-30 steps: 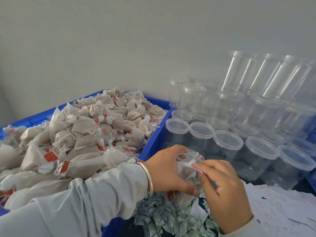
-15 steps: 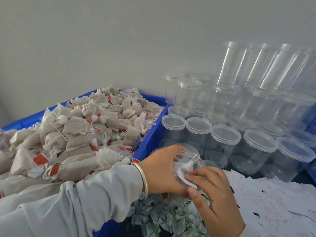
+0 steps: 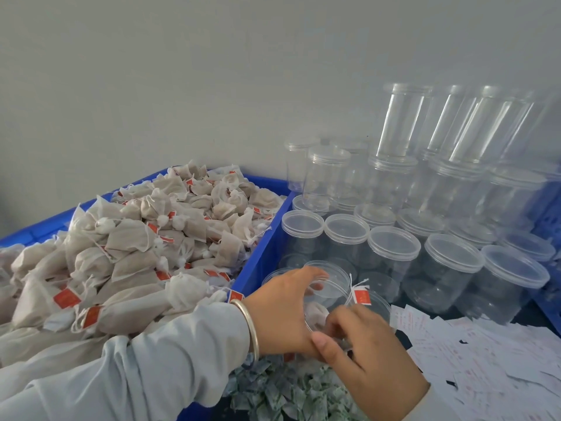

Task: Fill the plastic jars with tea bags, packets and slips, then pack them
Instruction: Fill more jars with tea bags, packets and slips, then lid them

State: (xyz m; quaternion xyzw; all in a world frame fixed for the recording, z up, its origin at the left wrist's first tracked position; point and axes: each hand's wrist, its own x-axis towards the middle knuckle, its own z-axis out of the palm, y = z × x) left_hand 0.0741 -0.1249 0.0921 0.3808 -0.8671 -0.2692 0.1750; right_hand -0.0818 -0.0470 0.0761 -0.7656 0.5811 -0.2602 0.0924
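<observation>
Left hand (image 3: 282,311) wraps an open clear plastic jar (image 3: 329,294) from its left side, fingers curled over the rim, thumb low near the base; jar tilted, mouth toward the wearer, at near centre. Right hand (image 3: 364,344) at the mouth, fingers bent in, pushing a tea bag (image 3: 317,311) down inside; whether they pinch it or only press it cannot be told. The bag's string and red tag (image 3: 362,297) trail out over the rim. Judgement on handling: jar light, thin-walled, smooth, likely to flex or slip if squeezed hard, so a wrap around the body suits it, not the rim alone. Tea bags soft, light, crushable; string could snag on the rim, so the tag wants tucking in. Supply of tea bags heaped in the blue crate (image 3: 261,262) at left, its right wall just beside the held jar. Lidded empty jars (image 3: 391,250) stand in rows to the right and far side, stacked higher toward the wall (image 3: 212,71); they crowd close behind the work, and a careless elbow or swing could topple them. Green-printed packets (image 3: 282,393) piled near, below the hands; white slips (image 3: 485,354) spread near right. Open room for moving seems mainly toward the wearer, above packets and slips.
</observation>
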